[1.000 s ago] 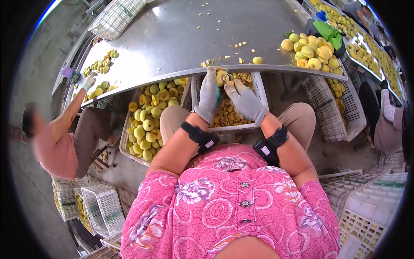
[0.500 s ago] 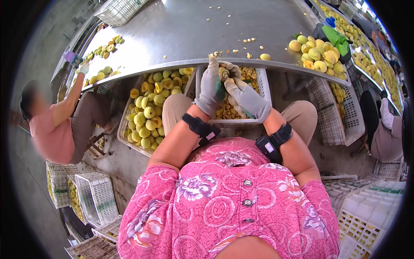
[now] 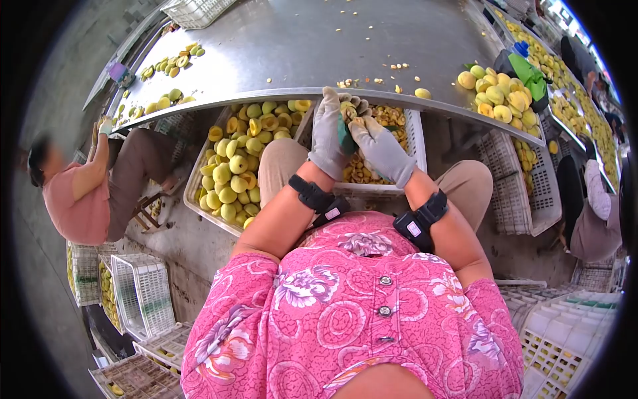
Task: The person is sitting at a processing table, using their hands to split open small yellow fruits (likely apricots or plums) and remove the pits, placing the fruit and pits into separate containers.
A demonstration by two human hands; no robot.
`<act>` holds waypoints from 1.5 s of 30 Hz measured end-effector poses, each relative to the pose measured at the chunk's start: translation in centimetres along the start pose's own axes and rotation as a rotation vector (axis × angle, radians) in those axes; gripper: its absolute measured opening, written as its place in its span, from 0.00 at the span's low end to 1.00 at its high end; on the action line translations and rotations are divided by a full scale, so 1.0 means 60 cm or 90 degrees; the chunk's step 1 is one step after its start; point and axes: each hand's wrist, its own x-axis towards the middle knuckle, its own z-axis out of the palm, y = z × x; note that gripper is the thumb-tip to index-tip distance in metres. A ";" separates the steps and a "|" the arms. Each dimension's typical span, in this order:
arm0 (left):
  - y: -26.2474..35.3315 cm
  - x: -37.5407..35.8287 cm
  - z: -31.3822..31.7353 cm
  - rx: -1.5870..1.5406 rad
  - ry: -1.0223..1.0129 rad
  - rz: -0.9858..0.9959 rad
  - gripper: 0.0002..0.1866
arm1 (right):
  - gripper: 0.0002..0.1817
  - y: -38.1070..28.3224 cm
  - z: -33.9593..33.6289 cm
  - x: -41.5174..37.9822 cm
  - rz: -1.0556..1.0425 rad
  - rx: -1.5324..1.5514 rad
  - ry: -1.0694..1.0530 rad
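My left hand point(image 3: 331, 137), in a grey-white work glove, is closed around a small yellow-brown piece of fruit point(image 3: 355, 118), thumb pointing up. My right hand point(image 3: 384, 150), gloved as well, meets it there with its fingertips pinched together; what they grip is too small to make out. Both hands are above a white crate point(image 3: 417, 139) of yellowish scraps and pits, just below the steel table's edge. Left of it, a second crate point(image 3: 193, 193) is full of yellow-green peaches point(image 3: 229, 183), many of them cut in half.
The steel table point(image 3: 299, 46) carries scattered pits and a heap of whole peaches point(image 3: 495, 93) at the right. A co-worker point(image 3: 83, 199) sits at the left. Stacked crates point(image 3: 143, 292) stand at lower left, and more crates point(image 3: 565, 332) at lower right.
The view has shifted slightly. My hands stay together at the fruit, fingers slightly rearranged. The co-worker at the left has drawn an outstretched arm back from the table.
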 end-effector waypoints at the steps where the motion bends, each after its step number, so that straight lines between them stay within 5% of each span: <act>1: 0.002 -0.003 0.003 0.018 0.007 0.013 0.25 | 0.15 -0.004 0.002 -0.001 -0.011 0.014 0.000; 6: 0.008 -0.012 0.008 0.115 0.036 0.060 0.24 | 0.16 0.004 0.007 -0.004 -0.017 0.018 -0.014; 12: 0.028 -0.020 0.015 0.091 0.047 -0.029 0.27 | 0.18 -0.035 -0.005 -0.019 0.012 -0.071 -0.098; 15: 0.036 -0.028 0.021 0.223 0.052 0.029 0.29 | 0.16 -0.052 -0.009 -0.023 0.183 0.152 -0.184; 17: 0.048 -0.032 0.021 0.133 0.036 -0.079 0.30 | 0.14 -0.059 -0.015 -0.024 0.289 0.339 -0.258; 24: 0.049 -0.034 0.007 0.274 -0.038 -0.019 0.29 | 0.16 -0.038 -0.005 -0.027 0.330 0.391 -0.258; 25: 0.050 -0.037 0.012 0.151 0.001 -0.076 0.31 | 0.16 -0.037 -0.009 -0.026 0.331 0.390 -0.259; 28: 0.042 -0.032 -0.001 0.210 0.006 -0.052 0.31 | 0.16 -0.020 -0.003 -0.025 0.338 0.437 -0.328; 29: 0.030 -0.027 -0.011 0.417 0.002 0.066 0.31 | 0.15 0.014 0.023 -0.021 0.218 0.326 -0.226; 30: 0.031 -0.030 -0.011 0.417 0.003 0.065 0.31 | 0.14 0.011 0.037 -0.019 0.099 0.214 -0.126; 32: 0.035 -0.031 -0.009 0.214 0.018 -0.054 0.28 | 0.13 -0.009 0.012 -0.022 0.164 0.253 -0.148; 34: 0.032 -0.032 -0.016 0.070 0.000 -0.093 0.29 | 0.18 -0.020 -0.016 -0.030 0.332 0.458 -0.333; 36: 0.024 -0.032 -0.014 0.293 0.026 -0.001 0.29 | 0.19 0.004 0.009 -0.027 0.320 0.393 -0.296; 38: 0.019 -0.033 -0.010 0.425 0.009 0.107 0.29 | 0.16 0.019 0.039 -0.022 0.129 0.240 -0.123; 41: 0.032 -0.030 -0.011 0.121 0.001 -0.093 0.30 | 0.17 -0.005 0.002 -0.026 0.290 0.388 -0.235; 42: 0.033 -0.028 -0.013 0.123 0.002 -0.093 0.30 | 0.17 -0.013 -0.010 -0.025 0.336 0.425 -0.328; 45: 0.032 -0.027 -0.010 0.391 -0.042 -0.019 0.30 | 0.20 -0.019 -0.008 -0.035 0.362 0.455 -0.322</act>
